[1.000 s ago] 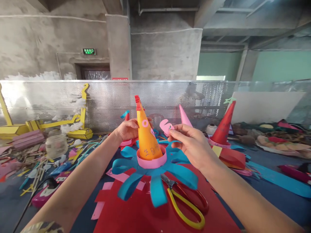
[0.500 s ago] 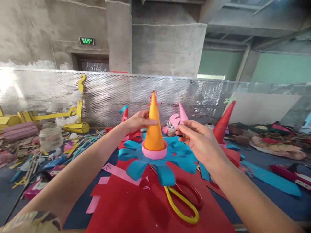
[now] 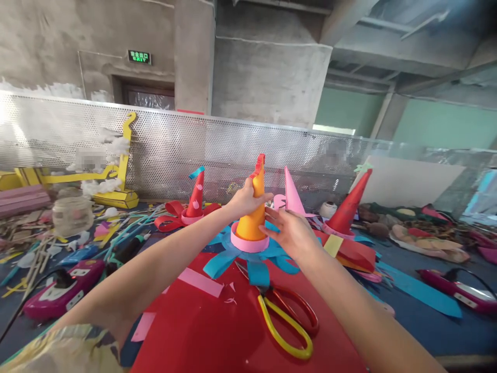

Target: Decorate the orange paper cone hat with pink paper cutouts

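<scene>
Our left hand (image 3: 246, 201) is closed around the upper middle of an upright orange cone (image 3: 250, 227), its fingers reaching across the near face from the left. Our right hand (image 3: 295, 234) is just right of the cone, its lower fingers loosely spread beside that side; we cannot tell whether they touch it. Thumb and forefinger pinch a pink cutout (image 3: 278, 200), which shows just above them. Red wavy trim (image 3: 259, 166) runs along the cone's tip, and a pink collar (image 3: 250, 245) rings its base, with blue paper loops (image 3: 258, 273) fanning out below. Nearer to us, scissors (image 3: 263, 301) with yellow and red handles lie on a red sheet (image 3: 209, 331). Farther off, a pink cone (image 3: 293, 194) stands beyond our right hand.
</scene>
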`<state>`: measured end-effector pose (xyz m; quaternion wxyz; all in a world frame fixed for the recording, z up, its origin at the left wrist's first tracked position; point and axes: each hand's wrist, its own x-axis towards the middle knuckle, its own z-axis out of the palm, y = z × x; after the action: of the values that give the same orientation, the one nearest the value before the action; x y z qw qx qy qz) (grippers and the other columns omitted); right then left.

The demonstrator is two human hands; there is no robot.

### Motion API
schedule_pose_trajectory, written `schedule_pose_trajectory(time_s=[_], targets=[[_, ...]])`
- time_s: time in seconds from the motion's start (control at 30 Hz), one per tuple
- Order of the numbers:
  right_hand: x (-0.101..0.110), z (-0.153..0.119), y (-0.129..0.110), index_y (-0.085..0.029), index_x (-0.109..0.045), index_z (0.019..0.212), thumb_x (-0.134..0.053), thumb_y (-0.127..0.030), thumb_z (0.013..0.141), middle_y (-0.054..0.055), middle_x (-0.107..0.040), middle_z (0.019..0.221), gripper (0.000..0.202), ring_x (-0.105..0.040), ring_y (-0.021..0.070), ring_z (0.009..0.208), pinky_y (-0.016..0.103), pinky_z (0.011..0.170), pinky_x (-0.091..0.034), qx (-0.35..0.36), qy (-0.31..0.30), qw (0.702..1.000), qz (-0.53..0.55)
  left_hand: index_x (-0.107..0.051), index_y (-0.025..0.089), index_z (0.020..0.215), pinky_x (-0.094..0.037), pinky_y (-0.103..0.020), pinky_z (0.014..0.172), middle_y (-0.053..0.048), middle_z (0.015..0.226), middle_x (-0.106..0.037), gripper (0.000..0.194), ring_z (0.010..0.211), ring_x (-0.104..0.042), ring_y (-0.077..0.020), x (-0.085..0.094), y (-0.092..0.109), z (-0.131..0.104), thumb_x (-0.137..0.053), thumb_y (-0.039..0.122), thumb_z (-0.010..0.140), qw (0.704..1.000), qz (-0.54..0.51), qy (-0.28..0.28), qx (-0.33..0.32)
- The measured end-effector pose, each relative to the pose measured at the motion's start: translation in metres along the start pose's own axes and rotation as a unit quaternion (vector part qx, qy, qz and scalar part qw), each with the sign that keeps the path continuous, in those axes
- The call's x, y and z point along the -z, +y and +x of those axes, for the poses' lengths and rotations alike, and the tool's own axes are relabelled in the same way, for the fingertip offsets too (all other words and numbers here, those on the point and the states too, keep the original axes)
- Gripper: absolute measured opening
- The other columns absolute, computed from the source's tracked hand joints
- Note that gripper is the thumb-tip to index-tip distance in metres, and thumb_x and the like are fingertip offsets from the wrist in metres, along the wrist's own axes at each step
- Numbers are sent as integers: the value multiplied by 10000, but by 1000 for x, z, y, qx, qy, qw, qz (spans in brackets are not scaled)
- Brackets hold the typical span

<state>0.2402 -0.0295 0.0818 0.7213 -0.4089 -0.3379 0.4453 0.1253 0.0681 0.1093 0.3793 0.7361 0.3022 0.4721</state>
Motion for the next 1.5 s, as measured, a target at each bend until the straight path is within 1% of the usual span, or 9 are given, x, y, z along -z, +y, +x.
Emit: schedule_pose_trajectory(time_s=[0.1,0.23,0.33,0.4,0.57,0.7,0.87,1.23,1.5], targets=[[0,11,1,-230,-495,686,-559,-147,873,74,-738,832,215,-705,219,817,383,644,-622,-22,10,1000,7,-514,172,1036,-432,-428,820,-115,938,-645,480,1028,-581,-355,1,6,0,-719,440,694,996,-33,-74,30],[2,22,-3,-224,-513,720,-466,-106,906,94,-746,779,225,-726,214,770,346,656,-614,-35,17,999,13,-571,164,939,-455,-386,804,-98,948,-672,336,1000,-602,-296,17,19,-3,-706,368,709,978,-72,-187,59],[3,27,-6,-218,-536,734,-425,-84,921,100,-753,781,255,-729,189,783,294,704,-602,-26,22,999,22,-609,177,1016,-452,-383,829,-90,1064,-670,333,1068,-583,-276,32,25,-3,-695,306,722,962,-97,-247,65],[2,28,-7,-216,-550,733,-423,-80,921,101,-756,791,265,-727,181,803,281,730,-595,-20,22,999,26,-635,191,1072,-455,-390,829,-90,1136,-658,378,1093,-573,-279,39,25,-3,-709,286,713,959,-91,-261,56],[0,25,-5,-222,-564,685,-534,-80,856,75,-749,786,224,-710,182,805,292,725,-578,8,9,1000,27,-653,196,1120,-470,-390,808,-97,1170,-657,440,1079,-587,-276,47,19,-4,-750,326,711,967,-81,-238,48],[1,17,-2,-206,-606,660,-756,-136,692,0,-687,690,168,-626,125,656,232,605,-520,43,-25,999,10,-653,171,1093,-480,-372,753,-120,1109,-671,424,1006,-612,-264,50,6,-5,-746,380,735,972,-113,-196,59],[3,11,5,-178,-635,645,-888,-233,523,-31,-600,591,286,-527,93,562,220,533,-435,28,-89,995,-34,-670,184,1054,-480,-354,712,-107,1045,-681,397,916,-624,-241,54,-11,-6,-764,391,729,966,-161,-190,68],[15,31,33,-199,-623,687,-897,-251,530,-24,-596,635,319,-554,121,582,257,510,-395,-43,-122,989,-67,-666,168,1009,-457,-324,686,-51,871,-668,342,796,-627,-188,50,-22,-17,-781,307,719,969,-154,-162,109],[21,26,54,-206,-627,682,-906,-311,513,-26,-584,619,343,-529,114,564,252,499,-396,-51,-122,989,-72,-644,166,1070,-482,-330,685,-75,933,-681,408,840,-646,-204,46,-52,-17,-772,361,735,958,-157,-214,109]])
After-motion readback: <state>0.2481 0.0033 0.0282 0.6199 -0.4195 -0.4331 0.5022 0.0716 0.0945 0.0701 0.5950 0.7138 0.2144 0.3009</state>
